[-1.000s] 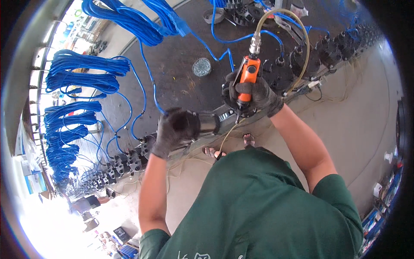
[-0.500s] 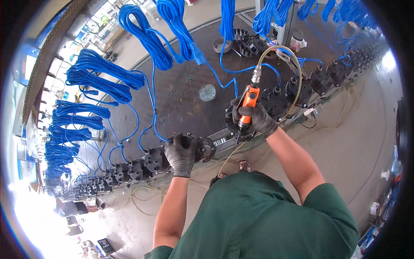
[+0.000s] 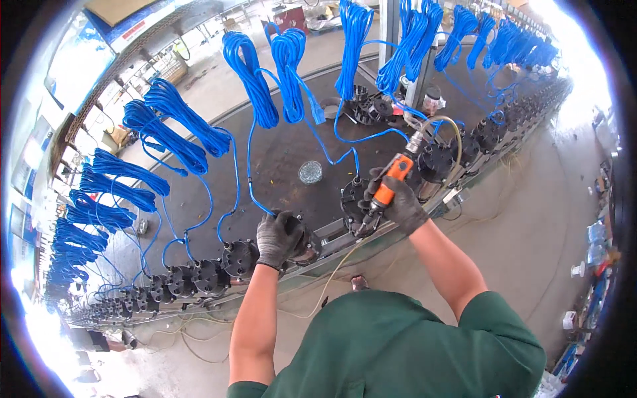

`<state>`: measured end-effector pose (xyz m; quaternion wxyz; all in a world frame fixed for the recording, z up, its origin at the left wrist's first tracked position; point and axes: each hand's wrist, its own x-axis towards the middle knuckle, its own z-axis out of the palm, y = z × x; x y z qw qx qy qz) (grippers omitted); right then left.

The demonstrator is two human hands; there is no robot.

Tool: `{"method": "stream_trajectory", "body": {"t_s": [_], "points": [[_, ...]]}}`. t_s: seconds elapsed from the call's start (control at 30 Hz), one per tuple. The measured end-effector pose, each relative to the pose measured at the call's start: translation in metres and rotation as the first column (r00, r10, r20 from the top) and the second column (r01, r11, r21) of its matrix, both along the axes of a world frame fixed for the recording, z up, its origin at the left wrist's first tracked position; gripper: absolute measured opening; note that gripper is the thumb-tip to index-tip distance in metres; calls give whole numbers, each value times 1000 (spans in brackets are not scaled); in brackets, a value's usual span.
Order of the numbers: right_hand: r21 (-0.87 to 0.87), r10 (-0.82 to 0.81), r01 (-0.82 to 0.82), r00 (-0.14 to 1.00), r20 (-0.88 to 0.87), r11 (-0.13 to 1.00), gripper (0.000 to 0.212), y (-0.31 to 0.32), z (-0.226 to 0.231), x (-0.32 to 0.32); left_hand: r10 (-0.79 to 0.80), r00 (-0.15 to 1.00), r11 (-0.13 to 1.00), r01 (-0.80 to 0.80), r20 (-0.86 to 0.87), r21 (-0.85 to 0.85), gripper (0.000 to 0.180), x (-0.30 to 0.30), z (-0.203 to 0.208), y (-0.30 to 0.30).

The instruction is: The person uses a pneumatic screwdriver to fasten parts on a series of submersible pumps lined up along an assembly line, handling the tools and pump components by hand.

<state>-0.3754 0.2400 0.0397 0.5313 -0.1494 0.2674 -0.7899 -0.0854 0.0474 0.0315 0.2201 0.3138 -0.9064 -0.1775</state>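
My right hand [image 3: 402, 203], in a dark grey glove, is closed round an orange air screwdriver [image 3: 395, 176]. The tool is tilted, its tip low at the near edge of a black round housing [image 3: 352, 199]; I cannot tell whether it touches a screw. A hose [image 3: 458, 142] loops from its top end. My left hand [image 3: 275, 240], gloved alike, is wrapped over another black round housing [image 3: 307, 248] in the row, hiding part of it. A blue cable [image 3: 251, 174] runs down to this unit. A clear dish of small metal parts [image 3: 310, 172] sits on the dark table beyond.
Black housings [image 3: 179, 282] line the table's near edge to both sides. Coiled blue cables [image 3: 251, 78] hang above the table in a long row. A metal post [image 3: 419, 79] rises at the back, beside loose black rings [image 3: 361, 109]. A thin hose [image 3: 332, 273] crosses below the table edge.
The view has shifted and turned a little. The screwdriver now leans more, its tip nearer the housing's edge. My left hand stays on its housing.
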Motion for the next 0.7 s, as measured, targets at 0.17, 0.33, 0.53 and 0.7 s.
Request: {"method": "stream_trajectory", "body": {"t_s": [0.17,0.33,0.53,0.7], "points": [[-44,-52,54,998,35,998,58,52,16,3,-1,1000,1000,1,20,-4,35,1,-3,1],[-7,-172,174,977,126,985,58,84,-2,-4,69,998,997,-69,-5,-18,25,-1,-3,4],[-191,-246,249,968,39,949,56,97,-11,-40,117,992,991,-114,41,-76,25,-5,-1,8],[-103,-263,259,965,-26,960,46,71,-5,-81,90,996,993,-89,4,-76,25,-3,-4,9]]}}
